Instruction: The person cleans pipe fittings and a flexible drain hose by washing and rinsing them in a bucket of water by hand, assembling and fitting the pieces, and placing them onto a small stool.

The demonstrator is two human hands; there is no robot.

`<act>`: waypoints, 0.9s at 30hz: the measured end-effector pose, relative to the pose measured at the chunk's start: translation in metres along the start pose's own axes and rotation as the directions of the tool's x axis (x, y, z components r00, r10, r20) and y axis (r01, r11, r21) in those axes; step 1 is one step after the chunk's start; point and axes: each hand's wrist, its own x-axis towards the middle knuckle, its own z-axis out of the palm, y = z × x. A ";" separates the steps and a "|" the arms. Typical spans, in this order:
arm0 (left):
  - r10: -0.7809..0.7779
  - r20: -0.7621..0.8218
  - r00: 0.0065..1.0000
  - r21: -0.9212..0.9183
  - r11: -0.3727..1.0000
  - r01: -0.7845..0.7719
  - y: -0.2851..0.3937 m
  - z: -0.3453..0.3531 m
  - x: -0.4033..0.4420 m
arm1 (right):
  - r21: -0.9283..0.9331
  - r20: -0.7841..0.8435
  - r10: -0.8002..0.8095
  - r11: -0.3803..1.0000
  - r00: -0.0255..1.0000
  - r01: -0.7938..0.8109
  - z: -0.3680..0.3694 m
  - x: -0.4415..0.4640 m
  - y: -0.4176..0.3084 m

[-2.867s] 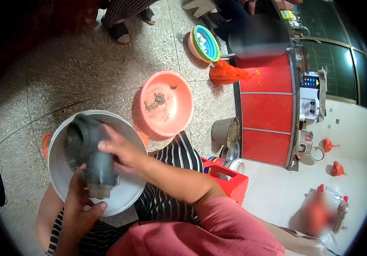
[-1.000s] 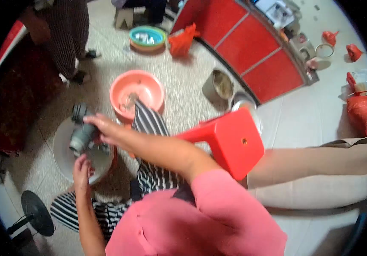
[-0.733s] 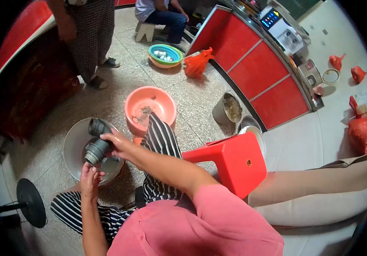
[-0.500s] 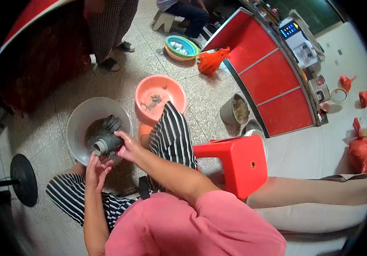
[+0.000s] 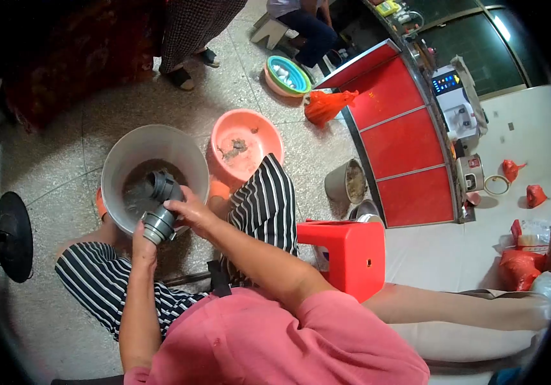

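Fitting [image 5: 160, 224], in left hand [image 5: 144, 247] and right hand [image 5: 191, 210], seemingly overhangs bucket rim [image 5: 105, 174].

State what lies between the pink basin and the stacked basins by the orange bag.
Only speckled floor lies between the pink basin and the stacked basins, as the head view shows.

Left fingers [image 5: 139, 229] mostly hidden by grey fitting [image 5: 159, 224], standing person [image 5: 195, 32] cut off above, panel symbols [image 5: 447, 82] too small.
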 end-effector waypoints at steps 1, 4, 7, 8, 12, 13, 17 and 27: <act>0.006 -0.024 1.000 -0.001 1.000 -0.006 -0.002 0.000 0.002 | -0.042 -0.020 -0.006 0.999 1.000 0.006 -0.001 0.006 0.009; -0.016 -0.108 0.994 -0.071 0.997 0.008 0.000 0.003 0.002 | -0.111 -0.001 0.031 0.993 1.000 -0.031 -0.002 0.006 0.012; 0.038 -0.181 0.983 -0.057 0.997 -0.049 0.010 0.016 -0.001 | -0.170 0.028 0.062 0.984 0.998 -0.056 0.000 -0.001 0.008; 0.062 -0.230 0.971 -0.001 0.998 -0.064 0.017 0.020 -0.005 | -0.155 0.103 -0.040 0.986 0.994 0.056 -0.014 0.019 0.036; 0.169 -0.227 0.959 0.434 0.899 -0.056 0.019 0.007 -0.023 | -0.204 0.107 -0.006 0.979 0.994 0.028 0.010 -0.010 0.033; 0.163 -0.263 0.951 0.503 0.864 -0.010 0.018 0.009 -0.018 | -0.194 0.087 0.020 0.981 0.996 -0.003 0.012 -0.013 0.028; 0.185 -0.195 0.963 0.381 0.919 -0.100 0.008 0.006 -0.004 | -0.071 0.112 0.112 0.992 0.987 -0.104 0.002 -0.004 0.025; 0.099 -0.213 0.972 0.217 0.975 -0.052 0.014 -0.085 -0.013 | -0.809 0.164 -0.130 0.550 0.978 0.208 0.038 0.163 -0.120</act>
